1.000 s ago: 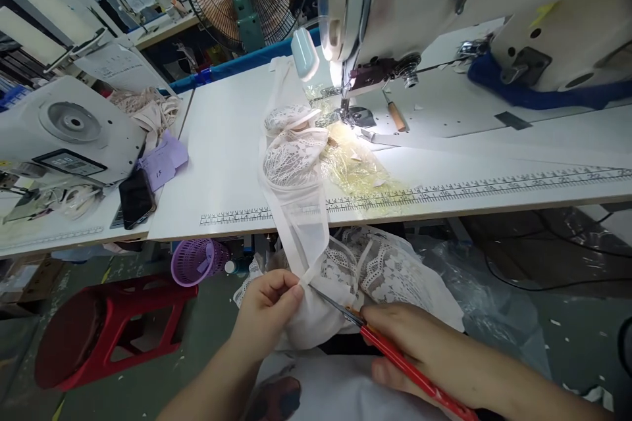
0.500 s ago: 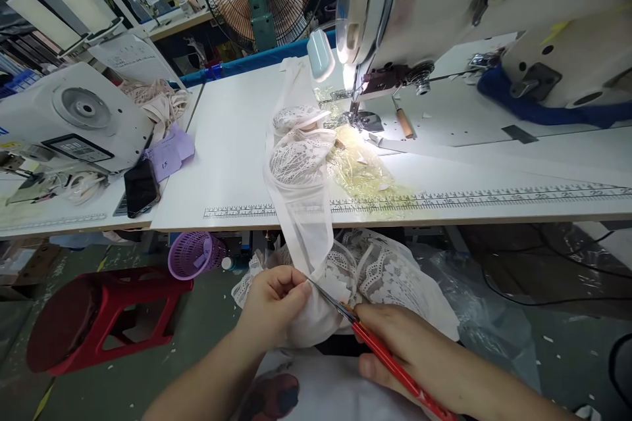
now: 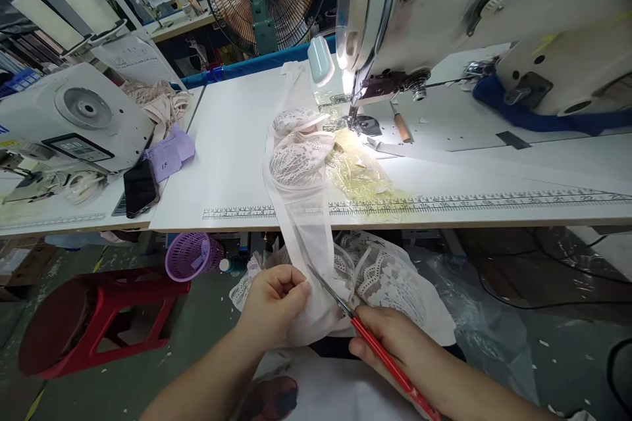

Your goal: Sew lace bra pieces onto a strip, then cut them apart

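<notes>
A white lace bra [image 3: 302,161] lies across the table's front edge, its sheer band hanging down to my lap. My left hand [image 3: 279,299] pinches the band's lower end between thumb and bent fingers. In my right hand [image 3: 390,342] is a pair of red-handled scissors [image 3: 378,348], its slim metal blades pointing up and left across the band. The blade tips are just above my left thumb, and the blades look nearly closed. More white lace pieces [image 3: 395,270] lie on my lap behind the scissors.
The sewing machine [image 3: 424,13] stands at the upper right, with a wooden-handled tool [image 3: 401,126] by its needle. A printed ruler [image 3: 474,200] runs along the table edge. Left are a phone [image 3: 141,189], a purple basket [image 3: 185,256] and a red stool [image 3: 118,316].
The scissors' tips have shifted slightly up, away from my left thumb. My right thumb has moved closer to the handle. My left hand keeps its pinch, nearly still.
</notes>
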Demonstrator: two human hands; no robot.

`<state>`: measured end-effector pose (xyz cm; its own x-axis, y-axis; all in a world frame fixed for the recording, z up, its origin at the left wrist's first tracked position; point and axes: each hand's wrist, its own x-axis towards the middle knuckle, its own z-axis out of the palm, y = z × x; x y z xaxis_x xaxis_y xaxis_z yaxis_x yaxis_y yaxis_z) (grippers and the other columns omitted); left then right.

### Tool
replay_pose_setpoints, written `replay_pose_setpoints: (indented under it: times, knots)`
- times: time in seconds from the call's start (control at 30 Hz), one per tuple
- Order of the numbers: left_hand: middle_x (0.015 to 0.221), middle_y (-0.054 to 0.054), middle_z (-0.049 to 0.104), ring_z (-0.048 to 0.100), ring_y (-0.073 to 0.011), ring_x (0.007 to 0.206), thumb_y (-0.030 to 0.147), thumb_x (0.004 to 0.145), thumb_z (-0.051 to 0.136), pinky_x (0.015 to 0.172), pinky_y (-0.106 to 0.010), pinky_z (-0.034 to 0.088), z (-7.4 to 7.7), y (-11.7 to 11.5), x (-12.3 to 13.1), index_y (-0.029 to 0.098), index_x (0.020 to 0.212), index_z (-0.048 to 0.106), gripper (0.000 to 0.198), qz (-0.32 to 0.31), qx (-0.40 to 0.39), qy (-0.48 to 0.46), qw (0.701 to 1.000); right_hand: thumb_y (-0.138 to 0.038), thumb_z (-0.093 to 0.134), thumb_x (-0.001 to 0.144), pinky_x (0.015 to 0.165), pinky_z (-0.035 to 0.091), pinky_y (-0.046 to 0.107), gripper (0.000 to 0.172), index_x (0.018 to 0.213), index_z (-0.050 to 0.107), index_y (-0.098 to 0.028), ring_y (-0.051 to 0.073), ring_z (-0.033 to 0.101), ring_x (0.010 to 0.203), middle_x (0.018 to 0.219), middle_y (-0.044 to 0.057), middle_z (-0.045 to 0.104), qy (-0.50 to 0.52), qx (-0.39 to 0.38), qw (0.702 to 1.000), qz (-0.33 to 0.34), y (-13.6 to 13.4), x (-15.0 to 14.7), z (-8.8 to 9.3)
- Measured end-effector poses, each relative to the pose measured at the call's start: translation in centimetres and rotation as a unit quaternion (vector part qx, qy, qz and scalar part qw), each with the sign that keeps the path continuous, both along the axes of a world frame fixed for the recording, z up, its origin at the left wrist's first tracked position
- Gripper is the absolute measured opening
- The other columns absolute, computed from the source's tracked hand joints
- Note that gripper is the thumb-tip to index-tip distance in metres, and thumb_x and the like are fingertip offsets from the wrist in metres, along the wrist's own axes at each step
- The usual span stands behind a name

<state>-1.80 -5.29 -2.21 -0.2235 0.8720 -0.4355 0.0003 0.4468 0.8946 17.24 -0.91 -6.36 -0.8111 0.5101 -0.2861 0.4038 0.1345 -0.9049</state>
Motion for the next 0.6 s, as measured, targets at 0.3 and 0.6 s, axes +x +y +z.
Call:
replay_pose_setpoints:
  times: [0.3,0.6]
  knots:
    - [0.060,0.003,0.054,0.045,-0.0091,0.051,0.026,0.084,0.051,0.047,-0.019,0.033,0.7,-0.3,1.7,0.018,0.103,0.050,0.021,-0.165,0.100,0.079,0.978,-0.031,0.061,0.077,0.058,0.045,0.027,0.020,0.090,0.049,-0.022,0.015,0.051,0.065,0.076,0.001,0.054,0.177,-0.009,0.971,-0.163,1.7,1.2,1.8]
    - [0.069,0.001,0.062,0.052,-0.0134,0.059,0.024,0.086,0.045,0.054,-0.023,0.038,1.0,1.2,2.1,0.019,0.096,0.048,0.011,-0.319,0.122,0.230,0.911,-0.021,0.053,0.077,0.052,0.041,0.027,0.011,0.075,0.042,-0.021,0.013,0.045,0.059,0.073,0.000,0.048,0.155,0.041,0.974,-0.159,2.6,1.3,2.7]
